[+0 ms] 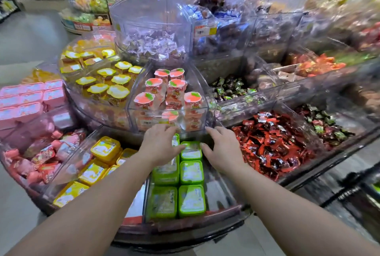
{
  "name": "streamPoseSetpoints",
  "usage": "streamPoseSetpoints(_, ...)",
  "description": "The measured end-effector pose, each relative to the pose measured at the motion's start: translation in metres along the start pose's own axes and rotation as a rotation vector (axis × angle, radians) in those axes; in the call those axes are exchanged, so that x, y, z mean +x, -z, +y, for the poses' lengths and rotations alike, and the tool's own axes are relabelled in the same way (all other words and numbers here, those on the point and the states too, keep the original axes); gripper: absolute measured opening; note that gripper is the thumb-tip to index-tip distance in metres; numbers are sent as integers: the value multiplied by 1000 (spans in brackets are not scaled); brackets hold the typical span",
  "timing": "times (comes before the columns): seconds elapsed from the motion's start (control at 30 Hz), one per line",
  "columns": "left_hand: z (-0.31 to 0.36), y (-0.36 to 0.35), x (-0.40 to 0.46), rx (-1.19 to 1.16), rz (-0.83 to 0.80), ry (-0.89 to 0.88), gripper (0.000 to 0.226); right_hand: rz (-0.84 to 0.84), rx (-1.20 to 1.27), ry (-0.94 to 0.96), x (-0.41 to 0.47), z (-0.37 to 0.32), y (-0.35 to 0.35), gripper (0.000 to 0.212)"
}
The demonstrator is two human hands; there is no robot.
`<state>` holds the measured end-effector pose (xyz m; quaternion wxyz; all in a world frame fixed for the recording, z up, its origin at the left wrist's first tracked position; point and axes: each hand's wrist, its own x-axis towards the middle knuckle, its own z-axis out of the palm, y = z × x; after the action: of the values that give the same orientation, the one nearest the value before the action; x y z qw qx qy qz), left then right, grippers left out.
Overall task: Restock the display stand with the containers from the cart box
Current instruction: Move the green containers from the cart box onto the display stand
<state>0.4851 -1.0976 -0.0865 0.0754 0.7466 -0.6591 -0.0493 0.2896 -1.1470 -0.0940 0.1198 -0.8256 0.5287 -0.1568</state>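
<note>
Several green lidded containers (191,200) lie in two columns in a clear compartment on the bottom tier of the round display stand (181,233). My left hand (161,144) and my right hand (223,149) reach into the far end of that compartment, one on each side of the farthest green container (191,150). The fingers of both hands are spread and fairly straight. Whether they touch the container I cannot tell. My left hand hides part of the left column.
Yellow containers (104,149) fill the compartment to the left, with pink packs (41,157) beyond. Red wrapped sweets (273,144) lie to the right. The upper tier holds peach cups (176,89) and yellow cups (111,82). A dark cart edge (368,190) shows at far right.
</note>
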Motion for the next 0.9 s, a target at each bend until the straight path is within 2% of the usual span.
streamPoseSetpoints(0.07,35,2,18,61,27,-19,65,17,-150,-70,2,27,22,67)
streamPoseSetpoints(0.13,76,1,35,102,38,-69,66,-7,-189,-171,0,60,44,71)
streamPoseSetpoints(0.3,212,-11,76,132,44,-244,66,42,-174,-358,-26,163,101,72)
streamPoseSetpoints(0.5,420,-43,97,42,14,-449,64,162,-161,-580,-88,325,177,69)
streamPoseSetpoints(0.63,549,-69,101,10,-22,-565,65,182,-193,-686,-139,426,225,68)
streamPoseSetpoints(0.9,728,-111,119,-42,-127,-725,66,213,-120,-867,-190,578,276,65)
